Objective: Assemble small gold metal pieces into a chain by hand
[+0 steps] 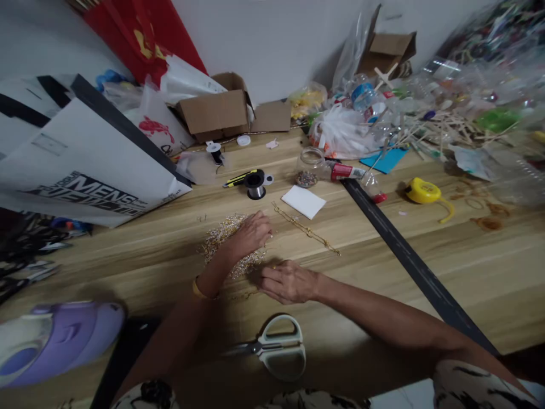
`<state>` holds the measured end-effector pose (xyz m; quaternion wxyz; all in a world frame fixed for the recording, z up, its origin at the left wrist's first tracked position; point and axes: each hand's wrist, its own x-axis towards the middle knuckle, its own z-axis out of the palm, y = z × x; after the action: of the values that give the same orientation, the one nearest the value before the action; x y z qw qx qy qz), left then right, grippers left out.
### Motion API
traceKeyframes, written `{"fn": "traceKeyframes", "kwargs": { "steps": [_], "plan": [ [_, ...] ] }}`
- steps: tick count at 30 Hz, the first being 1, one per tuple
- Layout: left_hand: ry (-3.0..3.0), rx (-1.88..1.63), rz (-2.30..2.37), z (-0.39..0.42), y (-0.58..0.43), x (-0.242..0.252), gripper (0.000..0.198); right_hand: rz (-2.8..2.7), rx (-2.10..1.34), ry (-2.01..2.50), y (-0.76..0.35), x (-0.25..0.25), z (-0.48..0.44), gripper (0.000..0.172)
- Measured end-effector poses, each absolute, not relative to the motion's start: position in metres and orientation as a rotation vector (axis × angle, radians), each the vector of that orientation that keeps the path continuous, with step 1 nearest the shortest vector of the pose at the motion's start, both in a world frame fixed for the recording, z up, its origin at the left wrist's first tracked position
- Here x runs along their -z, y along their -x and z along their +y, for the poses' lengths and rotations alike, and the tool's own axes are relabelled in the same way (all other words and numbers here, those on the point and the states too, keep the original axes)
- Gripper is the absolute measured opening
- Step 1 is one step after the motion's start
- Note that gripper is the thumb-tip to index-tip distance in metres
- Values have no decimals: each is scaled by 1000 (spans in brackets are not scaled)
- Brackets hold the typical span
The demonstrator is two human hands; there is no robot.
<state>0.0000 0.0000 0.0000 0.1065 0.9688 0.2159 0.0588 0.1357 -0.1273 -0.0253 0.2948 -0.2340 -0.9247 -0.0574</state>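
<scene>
My left hand (254,232) reaches over a loose pile of small gold and clear beads or findings (223,234), its fingers bent down and pressed together at the pile's right edge. Just below and to the right, my right hand (290,282) is closed with thumb and fingers pinched; what lies between them is too small to make out. A thin gold chain (244,296) lies on the table left of my right fingertips. Farther back, a longer gold chain (307,230) stretches diagonally. White-handled scissors (281,346) rest close to my body.
Behind the hands are a wire spool (255,185), a yellow-black utility knife (240,178), a white card (304,201) and a jar of beads (307,170). A dark strip (409,255) and yellow tape measure (422,191) lie right. A white paper bag (85,165) stands left.
</scene>
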Motion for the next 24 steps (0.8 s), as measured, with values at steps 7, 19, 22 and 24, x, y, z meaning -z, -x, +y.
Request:
{"fn": "traceKeyframes", "kwargs": {
  "steps": [7,19,22,24],
  "plan": [
    [-2520,-452,702,-2,-4,-5,9,-2423,158,631,-136,24,-128,16],
    [-1640,-655,887,2,-7,6,19,-2323,180,619,-137,18,-128,11],
    [-1595,-663,881,4,-5,10,23,-2334,199,640,-137,18,-128,11],
    [-1587,-664,869,4,-4,12,25,-2334,206,633,-137,18,-128,11]
  ]
}}
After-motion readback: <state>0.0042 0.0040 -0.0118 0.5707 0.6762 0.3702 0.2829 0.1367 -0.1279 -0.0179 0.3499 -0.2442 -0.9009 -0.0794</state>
